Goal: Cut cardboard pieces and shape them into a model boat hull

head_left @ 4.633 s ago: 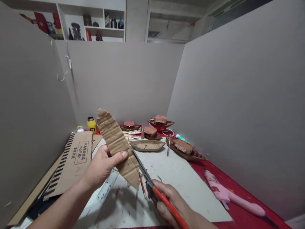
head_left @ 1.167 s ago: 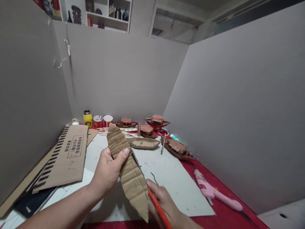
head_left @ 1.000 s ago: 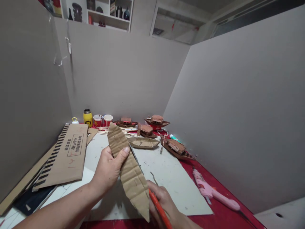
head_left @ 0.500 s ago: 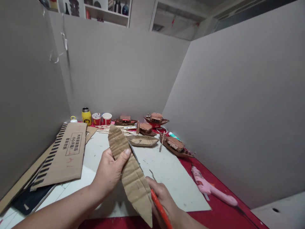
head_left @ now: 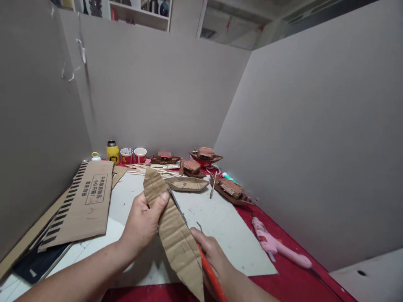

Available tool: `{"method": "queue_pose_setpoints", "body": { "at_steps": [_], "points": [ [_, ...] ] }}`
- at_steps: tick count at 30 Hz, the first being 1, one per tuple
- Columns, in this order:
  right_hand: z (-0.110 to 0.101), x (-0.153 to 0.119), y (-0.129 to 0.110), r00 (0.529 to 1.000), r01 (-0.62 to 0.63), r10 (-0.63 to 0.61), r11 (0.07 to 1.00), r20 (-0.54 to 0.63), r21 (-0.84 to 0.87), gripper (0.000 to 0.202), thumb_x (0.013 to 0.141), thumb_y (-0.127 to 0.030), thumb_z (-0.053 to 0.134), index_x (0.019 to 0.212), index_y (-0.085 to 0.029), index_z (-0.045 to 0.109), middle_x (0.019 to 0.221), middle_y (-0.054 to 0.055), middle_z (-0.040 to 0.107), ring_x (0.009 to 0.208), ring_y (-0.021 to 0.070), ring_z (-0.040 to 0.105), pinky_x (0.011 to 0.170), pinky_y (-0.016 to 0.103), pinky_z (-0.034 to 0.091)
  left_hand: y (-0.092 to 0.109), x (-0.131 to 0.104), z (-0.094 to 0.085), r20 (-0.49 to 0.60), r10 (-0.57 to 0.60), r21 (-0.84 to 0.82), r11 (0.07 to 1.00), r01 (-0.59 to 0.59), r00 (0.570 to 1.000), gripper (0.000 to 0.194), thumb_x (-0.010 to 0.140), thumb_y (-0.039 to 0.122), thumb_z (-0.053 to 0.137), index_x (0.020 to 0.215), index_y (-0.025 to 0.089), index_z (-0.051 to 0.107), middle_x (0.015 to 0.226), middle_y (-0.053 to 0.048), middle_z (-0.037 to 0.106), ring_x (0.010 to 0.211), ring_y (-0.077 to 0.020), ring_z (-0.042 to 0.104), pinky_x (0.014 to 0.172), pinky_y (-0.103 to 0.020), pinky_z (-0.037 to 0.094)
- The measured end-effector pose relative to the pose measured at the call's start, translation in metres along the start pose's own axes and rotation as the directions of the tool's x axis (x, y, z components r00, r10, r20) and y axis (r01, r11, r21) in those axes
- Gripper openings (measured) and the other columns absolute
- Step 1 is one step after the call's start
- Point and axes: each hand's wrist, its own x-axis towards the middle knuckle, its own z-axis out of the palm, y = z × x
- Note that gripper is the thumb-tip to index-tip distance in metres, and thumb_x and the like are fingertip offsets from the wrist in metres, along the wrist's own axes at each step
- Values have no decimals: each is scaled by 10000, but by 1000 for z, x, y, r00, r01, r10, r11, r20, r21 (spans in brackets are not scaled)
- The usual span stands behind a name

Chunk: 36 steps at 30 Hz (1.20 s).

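Note:
My left hand (head_left: 143, 220) grips a leaf-shaped piece of corrugated cardboard (head_left: 178, 241), thumb on top and fingers behind it. The piece is pointed at both ends and tilted over the pale work mat (head_left: 242, 247). My right hand (head_left: 214, 256) is closed round an orange-handled knife (head_left: 211, 270) beside the cardboard's lower right edge. Its thin grey blade (head_left: 176, 202) runs up along that edge, partly hidden by the cardboard. Beyond the hands, a plain cardboard boat hull (head_left: 187, 184) rests on the mat.
Brown model boats (head_left: 231, 188) stand at the back and right, near wooden sticks (head_left: 154, 170). A pink glue gun (head_left: 277, 245) lies on the red cloth (head_left: 267, 289) at right. Printed cardboard (head_left: 85, 209) lies left; a yellow bottle (head_left: 112, 152) and paper cups (head_left: 140, 155) stand behind.
The view has shifted slightly. My right hand and the knife have moved a little up and left along the cardboard's edge; both grips stay the same.

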Motion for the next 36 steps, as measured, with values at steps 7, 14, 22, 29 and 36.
{"method": "queue_pose_setpoints", "body": {
  "at_steps": [7, 14, 22, 29, 36],
  "points": [
    [7, -8, 13, 995, -86, 91, 992, -52, 89, 477, 857, -645, 524, 874, -179, 620, 722, 26, 615, 658, 176, 552, 615, 274, 498, -7, 0, 4, 19, -27, -51, 998, 28, 999, 241, 820, 378, 698, 957, 180, 692, 936, -27, 751, 811, -173, 684, 759, -264, 518],
    [9, -8, 14, 987, -142, 152, 975, -46, 171, 321, 810, -492, 670, 840, -175, 627, 729, 14, 613, 655, 165, 544, 609, 268, 491, -9, -6, 9, 62, -110, -120, 986, 116, 992, 256, 805, 369, 711, 966, 171, 689, 868, -31, 745, 764, -170, 678, 741, -281, 532],
    [-6, -1, 10, 917, -135, 258, 918, -303, 374, 368, 855, -527, 618, 737, -195, 514, 541, -61, 468, 418, 75, 399, 386, 184, 352, -3, -4, 8, 82, -150, -172, 972, 163, 985, 218, 794, 373, 719, 831, 162, 680, 729, -12, 702, 652, -143, 635, 646, -254, 527],
    [-13, -3, 12, 944, -101, 269, 787, -190, 608, 485, 767, -626, 662, 887, -172, 543, 591, -40, 578, 367, 52, 463, 369, 154, 365, 6, 19, -11, -150, 71, -116, 989, -89, 986, 246, 789, 405, 725, 922, 199, 704, 814, 7, 719, 738, -141, 656, 669, -224, 523],
    [-2, -11, 2, 948, -147, 271, 837, -166, 526, 299, 810, -436, 717, 887, -194, 559, 617, -47, 542, 482, 90, 501, 468, 202, 442, -8, -5, 8, -9, -92, -7, 996, 92, 996, 253, 747, 400, 764, 836, 169, 715, 771, -12, 732, 695, -143, 659, 679, -243, 544]
  ]
}}
